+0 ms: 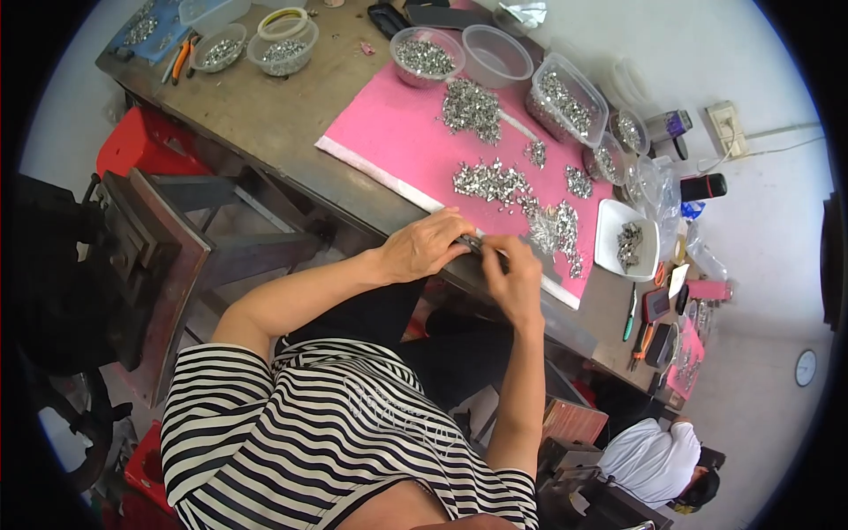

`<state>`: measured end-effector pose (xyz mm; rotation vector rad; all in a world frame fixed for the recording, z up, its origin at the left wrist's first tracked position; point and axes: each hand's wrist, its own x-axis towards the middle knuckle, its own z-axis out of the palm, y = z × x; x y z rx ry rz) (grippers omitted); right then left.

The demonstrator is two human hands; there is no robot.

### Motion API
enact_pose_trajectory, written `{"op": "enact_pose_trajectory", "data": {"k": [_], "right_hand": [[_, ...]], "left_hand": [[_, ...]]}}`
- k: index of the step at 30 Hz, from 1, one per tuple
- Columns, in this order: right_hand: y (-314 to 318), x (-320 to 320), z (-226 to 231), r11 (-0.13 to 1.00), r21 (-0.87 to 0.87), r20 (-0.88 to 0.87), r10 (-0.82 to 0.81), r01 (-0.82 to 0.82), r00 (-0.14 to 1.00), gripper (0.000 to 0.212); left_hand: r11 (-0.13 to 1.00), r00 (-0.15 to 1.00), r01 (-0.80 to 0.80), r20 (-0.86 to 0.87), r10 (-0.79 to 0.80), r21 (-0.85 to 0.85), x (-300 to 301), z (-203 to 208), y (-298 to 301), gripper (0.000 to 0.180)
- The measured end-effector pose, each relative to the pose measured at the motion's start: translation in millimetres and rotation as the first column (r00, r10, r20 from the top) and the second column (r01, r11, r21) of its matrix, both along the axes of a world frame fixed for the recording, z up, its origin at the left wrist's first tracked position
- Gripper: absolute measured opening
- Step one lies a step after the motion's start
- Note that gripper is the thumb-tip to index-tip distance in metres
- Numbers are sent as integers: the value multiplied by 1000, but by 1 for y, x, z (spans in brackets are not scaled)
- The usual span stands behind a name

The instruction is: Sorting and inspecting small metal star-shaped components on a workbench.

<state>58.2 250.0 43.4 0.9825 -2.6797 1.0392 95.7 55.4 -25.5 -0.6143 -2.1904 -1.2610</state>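
Note:
My left hand (420, 247) and my right hand (514, 276) meet at the near edge of a pink mat (380, 124). The right fingers are wrapped round a small dark metal tool (472, 242), perhaps pliers, mostly hidden by the hand. Left thumb and fingers pinch close to its tip; what they hold is too small to make out. Just beyond the hands lie a loose pile of small silvery metal pieces (491, 183) and a cluster of thin, shiny pieces (553, 231). A larger silvery heap (471, 110) sits farther back.
Clear plastic tubs of metal pieces (565, 97) line the back, beside an empty round tub (497, 55). A white dish (606, 238) stands right of the mat. Orange-handled pliers (183, 58) lie far left. A person in white (649, 464) sits at lower right.

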Motion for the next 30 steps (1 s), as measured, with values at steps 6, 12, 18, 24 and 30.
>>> {"op": "enact_pose_trajectory", "data": {"k": [6,12,18,24,30], "right_hand": [[-17,-55,-8,997,40,-169,-62,70,984,12],[-24,-71,-29,987,129,-308,-55,99,950,8],[-13,-60,-22,988,112,-290,-70,107,955,6],[7,-35,-11,996,58,-115,-60,67,992,6],[24,-45,-20,982,138,-121,-114,130,986,7]], "left_hand": [[999,1000,6,18,-7,40,-5,6,1,32],[970,980,-191,-78,181,-149,-55,21,-14,24],[942,980,-192,-103,170,-275,-89,11,-9,17],[939,984,-174,-94,153,-298,-92,10,-7,11],[936,985,-165,-104,139,-312,-93,11,-6,14]]}}
